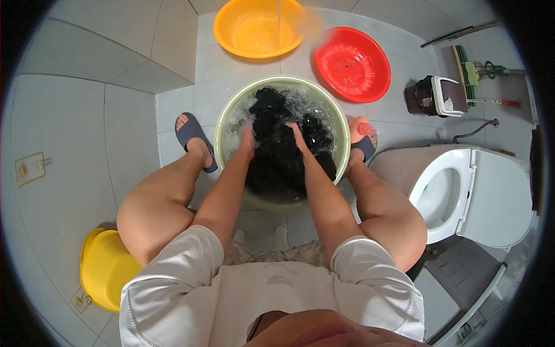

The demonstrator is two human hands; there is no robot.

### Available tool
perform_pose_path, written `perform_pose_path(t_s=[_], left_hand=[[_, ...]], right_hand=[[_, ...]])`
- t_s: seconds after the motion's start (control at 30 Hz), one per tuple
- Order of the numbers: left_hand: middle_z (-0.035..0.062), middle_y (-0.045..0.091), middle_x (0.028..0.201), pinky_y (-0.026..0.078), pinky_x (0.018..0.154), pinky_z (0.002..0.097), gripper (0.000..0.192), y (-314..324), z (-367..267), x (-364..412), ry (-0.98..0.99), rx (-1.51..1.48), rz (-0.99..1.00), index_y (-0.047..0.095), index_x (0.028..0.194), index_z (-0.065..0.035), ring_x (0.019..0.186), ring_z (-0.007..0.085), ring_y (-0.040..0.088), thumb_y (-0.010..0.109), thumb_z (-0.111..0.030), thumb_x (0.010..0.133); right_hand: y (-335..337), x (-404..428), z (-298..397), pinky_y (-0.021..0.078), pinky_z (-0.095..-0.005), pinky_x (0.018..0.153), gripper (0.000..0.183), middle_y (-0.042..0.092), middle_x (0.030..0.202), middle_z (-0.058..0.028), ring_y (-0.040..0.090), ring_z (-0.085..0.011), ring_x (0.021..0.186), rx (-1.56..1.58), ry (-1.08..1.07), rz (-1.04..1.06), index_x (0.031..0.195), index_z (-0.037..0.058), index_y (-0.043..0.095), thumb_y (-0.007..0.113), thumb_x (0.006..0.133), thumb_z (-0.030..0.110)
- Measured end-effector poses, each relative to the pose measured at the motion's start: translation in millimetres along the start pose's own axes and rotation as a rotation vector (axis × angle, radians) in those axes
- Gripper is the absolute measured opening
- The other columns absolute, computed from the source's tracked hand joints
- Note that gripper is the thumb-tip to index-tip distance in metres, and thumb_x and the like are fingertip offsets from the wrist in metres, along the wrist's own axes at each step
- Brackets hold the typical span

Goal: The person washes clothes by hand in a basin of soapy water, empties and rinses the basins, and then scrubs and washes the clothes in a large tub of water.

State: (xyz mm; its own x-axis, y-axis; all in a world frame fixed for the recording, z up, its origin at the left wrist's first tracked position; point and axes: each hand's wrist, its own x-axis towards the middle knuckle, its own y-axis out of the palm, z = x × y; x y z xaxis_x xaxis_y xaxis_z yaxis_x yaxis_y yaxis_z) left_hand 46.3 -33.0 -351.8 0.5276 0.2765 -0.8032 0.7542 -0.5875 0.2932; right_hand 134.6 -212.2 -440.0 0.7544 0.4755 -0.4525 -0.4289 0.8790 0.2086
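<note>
A pale green round basin (220,117) stands on the floor between my feet, holding churned, bubbly water and a bunched black cloth (277,152). My left hand (247,141) reaches into its left side, against the edge of the wet fabric. To the right, my right hand (298,135) is down on the same cloth. The fingers of both hands are largely hidden by water and fabric, so their grip cannot be made out.
Water streams into an orange basin (225,37) at the far side. Beside it sits a red basin (377,69). A pink bottle (363,129) stands by my right foot. At right are a toilet (438,195) and a trash bin (442,96); a yellow bucket (106,269) stands near left.
</note>
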Motion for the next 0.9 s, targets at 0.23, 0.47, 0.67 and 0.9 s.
perform_pose_path(t_s=[0.23,0.47,0.67,0.9], left_hand=[[0.0112,0.068,0.126,0.048,0.103,0.0455,0.065,32,-64,-38,-0.053,-0.13,0.228,0.063,0.133,-0.006,0.115,0.0295,0.063,0.051,-0.058,0.096],[0.0091,0.072,0.112,0.052,0.092,0.035,0.051,31,-125,-108,0.262,0.06,0.321,0.07,0.116,0.0019,0.099,0.0214,0.068,0.052,-0.043,0.099],[0.0078,0.07,0.098,0.051,0.083,0.0334,0.051,57,-164,-160,0.376,0.262,0.331,0.068,0.106,0.0095,0.089,0.0154,0.064,0.053,-0.038,0.098],[0.0086,0.066,0.09,0.049,0.08,0.0328,0.048,106,-194,-247,0.592,0.332,0.352,0.065,0.097,0.0116,0.085,0.0156,0.06,0.052,-0.035,0.096]], right_hand=[[19,-23,87,0.0539,-0.0367,0.084,0.039,0.071,0.107,-0.0082,0.066,-0.0226,0.091,0.767,0.386,0.002,0.107,0.0065,0.071,0.07,0.086,0.04],[105,-88,213,0.0507,-0.0435,0.1,0.05,0.07,0.119,-0.0159,0.067,-0.0322,0.106,0.912,0.342,0.331,0.125,-0.0002,0.064,0.053,0.095,0.038],[109,-119,267,0.0505,-0.0461,0.102,0.048,0.069,0.12,-0.0177,0.067,-0.0329,0.11,0.881,0.138,0.34,0.125,-0.0018,0.062,0.053,0.096,0.035],[93,-150,319,0.0488,-0.0453,0.104,0.05,0.068,0.123,-0.0175,0.066,-0.0339,0.112,0.85,-0.055,0.239,0.125,-0.0022,0.061,0.061,0.092,0.035]])
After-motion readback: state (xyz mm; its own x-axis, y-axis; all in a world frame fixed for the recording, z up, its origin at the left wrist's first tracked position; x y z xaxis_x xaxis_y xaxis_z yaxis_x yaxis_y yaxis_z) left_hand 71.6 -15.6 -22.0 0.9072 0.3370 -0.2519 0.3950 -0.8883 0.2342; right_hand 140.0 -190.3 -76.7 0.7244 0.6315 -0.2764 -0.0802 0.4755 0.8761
